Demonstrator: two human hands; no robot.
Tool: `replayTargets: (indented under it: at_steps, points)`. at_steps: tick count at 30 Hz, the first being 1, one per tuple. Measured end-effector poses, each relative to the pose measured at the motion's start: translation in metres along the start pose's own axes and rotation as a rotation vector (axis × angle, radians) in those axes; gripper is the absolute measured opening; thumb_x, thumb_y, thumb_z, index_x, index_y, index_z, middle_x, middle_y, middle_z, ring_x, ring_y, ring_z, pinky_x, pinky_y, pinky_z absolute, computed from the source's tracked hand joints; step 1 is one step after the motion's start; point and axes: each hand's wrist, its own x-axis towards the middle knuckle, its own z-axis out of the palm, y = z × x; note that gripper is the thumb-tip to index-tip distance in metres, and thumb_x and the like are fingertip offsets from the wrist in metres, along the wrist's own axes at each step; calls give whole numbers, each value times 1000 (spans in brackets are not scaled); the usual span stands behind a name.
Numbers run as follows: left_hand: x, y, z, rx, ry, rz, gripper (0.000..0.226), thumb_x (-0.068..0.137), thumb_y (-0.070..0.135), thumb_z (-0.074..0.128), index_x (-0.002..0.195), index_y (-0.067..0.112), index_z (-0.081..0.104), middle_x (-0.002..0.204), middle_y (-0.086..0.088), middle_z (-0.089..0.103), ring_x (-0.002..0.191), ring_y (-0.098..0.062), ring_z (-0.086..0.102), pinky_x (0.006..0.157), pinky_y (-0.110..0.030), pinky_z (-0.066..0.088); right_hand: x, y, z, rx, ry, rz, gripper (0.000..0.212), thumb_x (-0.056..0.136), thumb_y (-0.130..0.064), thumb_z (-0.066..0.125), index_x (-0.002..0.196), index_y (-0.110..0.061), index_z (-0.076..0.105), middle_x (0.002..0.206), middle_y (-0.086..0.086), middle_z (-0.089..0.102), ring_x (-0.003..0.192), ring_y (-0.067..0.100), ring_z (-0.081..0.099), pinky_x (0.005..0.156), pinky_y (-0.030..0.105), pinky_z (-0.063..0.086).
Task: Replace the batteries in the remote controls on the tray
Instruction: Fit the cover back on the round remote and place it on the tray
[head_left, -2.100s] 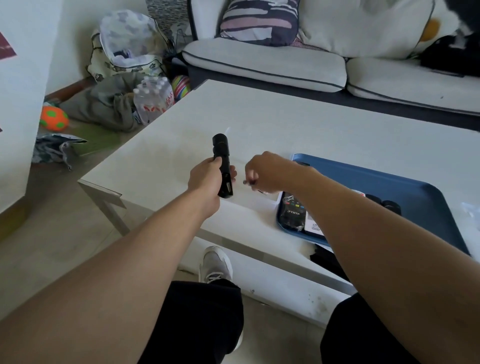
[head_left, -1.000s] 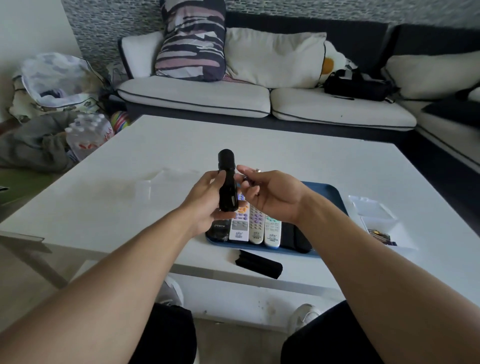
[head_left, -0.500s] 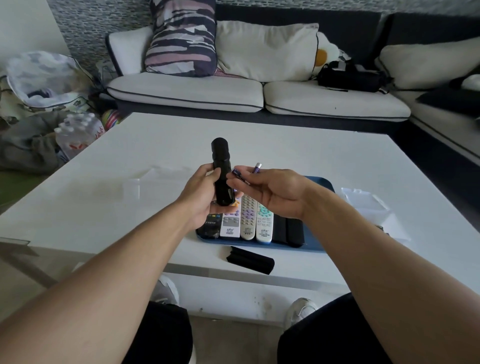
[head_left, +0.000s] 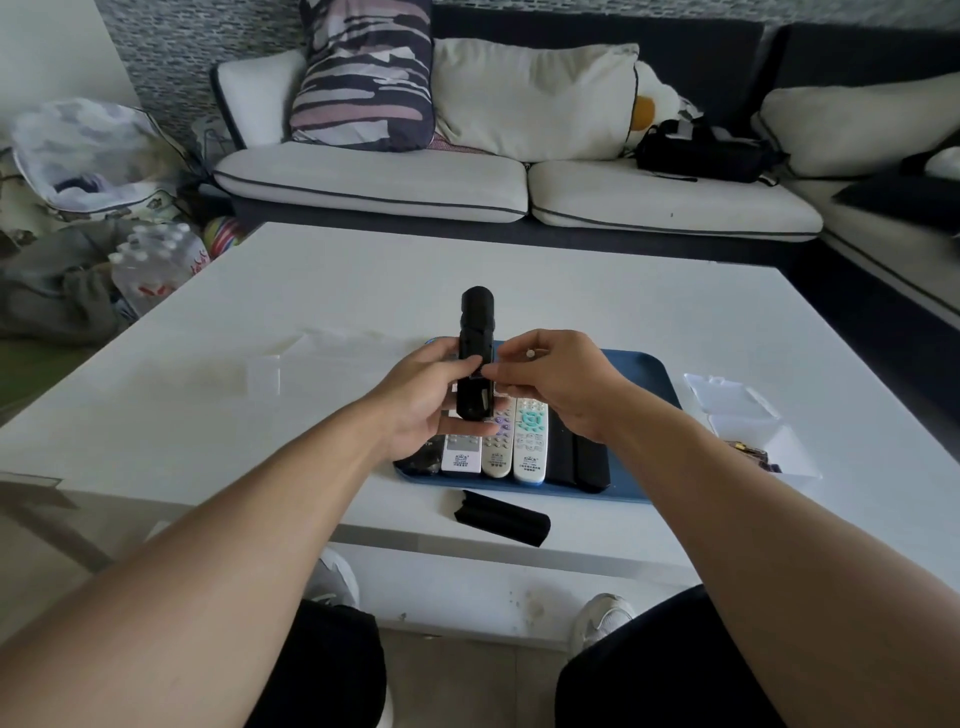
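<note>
Right hand (head_left: 550, 379) now at remote (head_left: 474, 358), battery hidden.

table (head_left: 571, 291): glossy white, smooth; remote (head_left: 475, 353): matt black plastic; tray (head_left: 644, 384): smooth blue plastic

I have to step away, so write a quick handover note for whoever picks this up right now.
Left hand grips the black remote upright above the blue tray. Right hand pinches at its open back; a battery there cannot be made out. The black cover lies on the table in front of the tray. Three white remotes and other black ones remain in the tray. Left: finish this remote, refit the cover, do the rest.
</note>
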Motion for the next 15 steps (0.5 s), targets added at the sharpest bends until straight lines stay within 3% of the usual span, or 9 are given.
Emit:
replayTargets:
  at_steps: [5,10,15]
  points:
    - [0,-3,-1,-27,-57,-47,26,105,13,50,127,13,62,110,-20,72,102,-43,71,75,-50,62,5,4,4,-157,54,-25,32,75,-8,87,100,-1,69,74,2,62,53,4,59,51,14,45]
    - [-1,-3,-1,-80,-97,-76,30,107,15,42,128,9,63,118,-25,69,104,-46,69,79,-51,62,12,11,4,-204,84,-29,30,75,-21,88,94,-8,68,79,4,64,61,8,58,59,20,45]
    - [1,-1,0,-236,-66,-117,30,104,11,47,126,-1,63,122,-30,66,103,-43,71,76,-42,63,14,13,12,-201,126,-64,21,86,-25,79,90,-10,66,78,5,69,64,14,62,65,28,52]
